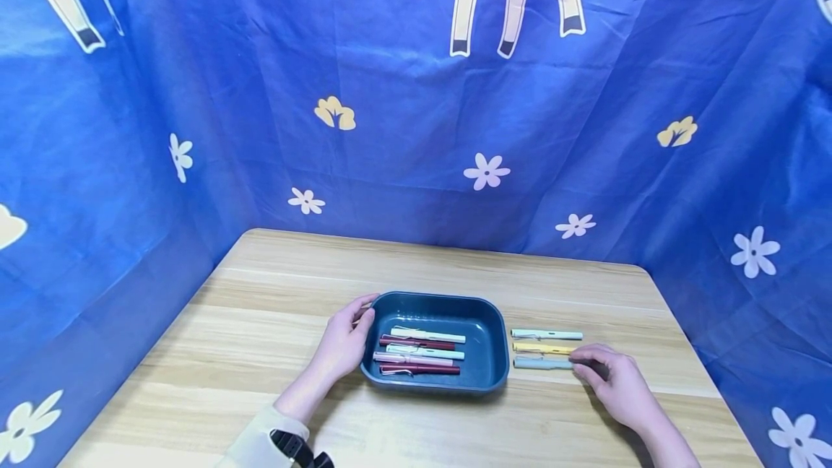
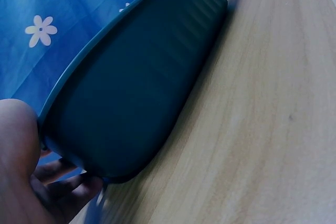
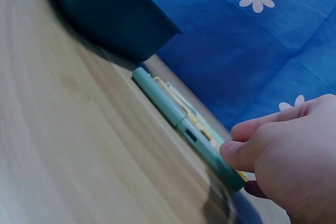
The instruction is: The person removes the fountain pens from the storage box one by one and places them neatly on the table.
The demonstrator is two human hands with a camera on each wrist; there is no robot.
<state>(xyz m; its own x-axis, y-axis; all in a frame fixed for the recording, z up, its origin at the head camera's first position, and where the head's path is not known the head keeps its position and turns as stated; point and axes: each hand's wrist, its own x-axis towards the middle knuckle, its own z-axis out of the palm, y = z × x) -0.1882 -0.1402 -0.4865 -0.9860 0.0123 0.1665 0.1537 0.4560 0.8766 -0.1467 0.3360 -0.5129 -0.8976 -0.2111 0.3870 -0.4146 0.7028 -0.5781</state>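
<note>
A dark teal tray (image 1: pixel 487 363) stands on the wooden table, with several clipped pens lying side by side inside, among them a white pen (image 1: pixel 448 336) and a dark red pen (image 1: pixel 429 370). My left hand (image 1: pixel 347 338) grips the tray's left end, fingers against its outer wall (image 2: pixel 121 98). Right of the tray lie a pale mint pen (image 1: pixel 546 334), a yellow pen (image 1: pixel 542 348) and a grey-green pen (image 1: pixel 539 364) in a row. The thumb and fingers of my right hand (image 1: pixel 614 381) pinch the right end of the grey-green pen, the nearest one.
The wooden table (image 1: pixel 279 273) extends around the tray on all sides. A blue cloth (image 1: pixel 403 165) printed with flowers and animals hangs behind it and along both sides. A black band (image 1: pixel 292 446) circles the left wrist.
</note>
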